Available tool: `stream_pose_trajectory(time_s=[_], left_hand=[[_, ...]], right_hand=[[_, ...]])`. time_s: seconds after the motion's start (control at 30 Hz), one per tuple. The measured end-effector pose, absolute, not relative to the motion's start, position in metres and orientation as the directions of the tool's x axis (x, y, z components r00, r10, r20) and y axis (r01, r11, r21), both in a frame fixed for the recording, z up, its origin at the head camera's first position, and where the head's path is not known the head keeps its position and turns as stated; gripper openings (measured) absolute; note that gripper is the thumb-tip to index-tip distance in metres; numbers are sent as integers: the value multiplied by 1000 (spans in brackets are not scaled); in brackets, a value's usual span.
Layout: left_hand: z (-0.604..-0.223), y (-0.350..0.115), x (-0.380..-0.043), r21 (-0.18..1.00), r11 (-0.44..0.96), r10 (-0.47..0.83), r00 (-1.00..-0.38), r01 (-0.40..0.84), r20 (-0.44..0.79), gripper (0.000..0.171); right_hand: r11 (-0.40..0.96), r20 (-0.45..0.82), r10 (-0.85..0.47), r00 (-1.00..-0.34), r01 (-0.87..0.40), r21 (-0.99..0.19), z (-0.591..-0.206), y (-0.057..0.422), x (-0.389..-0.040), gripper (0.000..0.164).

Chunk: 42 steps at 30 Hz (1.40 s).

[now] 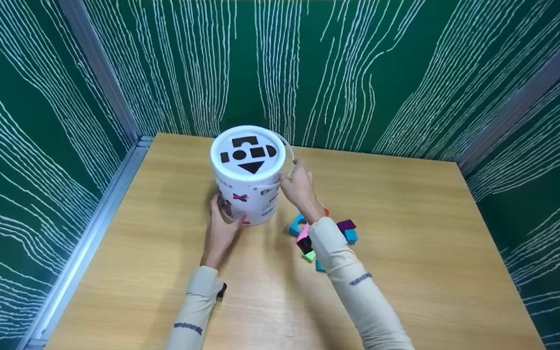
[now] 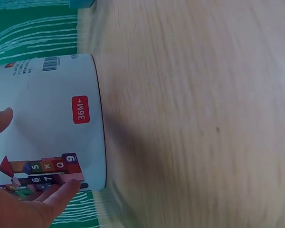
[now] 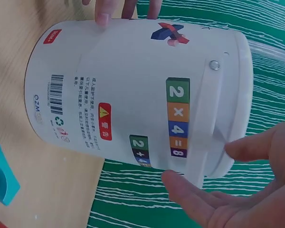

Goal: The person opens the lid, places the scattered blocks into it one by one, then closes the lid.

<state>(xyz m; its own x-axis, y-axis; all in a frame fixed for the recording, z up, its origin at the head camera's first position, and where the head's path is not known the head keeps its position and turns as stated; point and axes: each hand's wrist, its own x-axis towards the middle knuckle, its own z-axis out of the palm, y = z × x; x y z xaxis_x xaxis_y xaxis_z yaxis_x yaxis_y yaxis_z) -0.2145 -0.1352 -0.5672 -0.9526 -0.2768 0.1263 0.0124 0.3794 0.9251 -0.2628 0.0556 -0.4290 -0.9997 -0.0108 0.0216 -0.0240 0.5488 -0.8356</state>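
Note:
A white cylindrical bucket (image 1: pixel 260 206) printed with letters and number sums stands near the table's back edge. Black shapes mark its lid (image 1: pixel 238 168), among them a triangle, a circle and an arch. My left hand (image 1: pixel 222 228) holds the bucket low on its left side; in the left wrist view its thumb and fingers (image 2: pixel 61 198) are spread across the printed wall. Up at the right of the rim is my right hand (image 1: pixel 300 187), its fingers around the white strap handle (image 3: pixel 204 123). Its thumb and a fingertip lie on either side of that strap in the right wrist view.
Several coloured blocks lie right of the bucket, partly under my right forearm: a blue arch (image 1: pixel 294 226), a green block (image 1: pixel 309 256), a purple block (image 1: pixel 346 225) and others. Green walls with white wavy lines (image 1: pixel 280 73) enclose the wooden table (image 1: pixel 406 253) behind and at both sides.

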Motion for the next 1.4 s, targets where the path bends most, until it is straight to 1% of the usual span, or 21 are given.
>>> stream_pose_trajectory(time_s=[0.1, 0.2, 0.33, 0.47, 0.6, 0.67, 0.83, 1.0, 1.1, 1.2, 1.3, 1.4], left_hand=[[-567, -132, -215, 928, 372, -267, -957, 7, 115, 92], [-565, -130, -217, 930, 366, -260, -960, 2, 105, 93], [-561, -129, -220, 934, 356, -248, -962, 22, 117, 95], [-557, -127, -225, 931, 361, -237, -960, 56, 150, 96], [-557, -124, -229, 915, 389, -216, -956, 104, 201, 99], [-558, -122, -231, 906, 401, -203, -950, 139, 236, 101], [-561, -114, -234, 891, 419, -205, -939, 171, 277, 110], [-557, -104, -238, 895, 430, -261, -933, 117, 248, 116], [-554, -101, -240, 905, 420, -319, -923, 63, 213, 121], [-553, -103, -240, 908, 419, -356, -917, 17, 181, 123], [-553, -106, -239, 908, 418, -372, -912, 4, 175, 125], [-553, -107, -239, 904, 428, -371, -911, 5, 181, 125]], right_hand=[[518, 0, -5, -1000, -2, -855, -430, 56, -266, 58], [485, 28, 18, -999, -16, -874, -427, 56, -268, 58], [458, 139, 64, -988, -94, -884, -420, 56, -268, 55], [464, 236, 104, -966, -162, -871, -410, 53, -266, 57], [499, 283, 110, -953, -193, -845, -398, 48, -266, 57], [532, 304, 111, -946, -202, -822, -393, 45, -268, 55], [588, 289, 116, -950, -169, -791, -380, 36, -273, 48], [604, 227, 89, -970, -129, -787, -365, 25, -277, 45], [605, 216, 63, -974, -135, -785, -355, 19, -279, 38], [604, 220, 34, -975, -156, -782, -349, 13, -280, 24], [595, 240, -4, -971, -195, -780, -346, 6, -281, 11], [587, 268, -46, -962, -243, -772, -345, 1, -281, 9]])
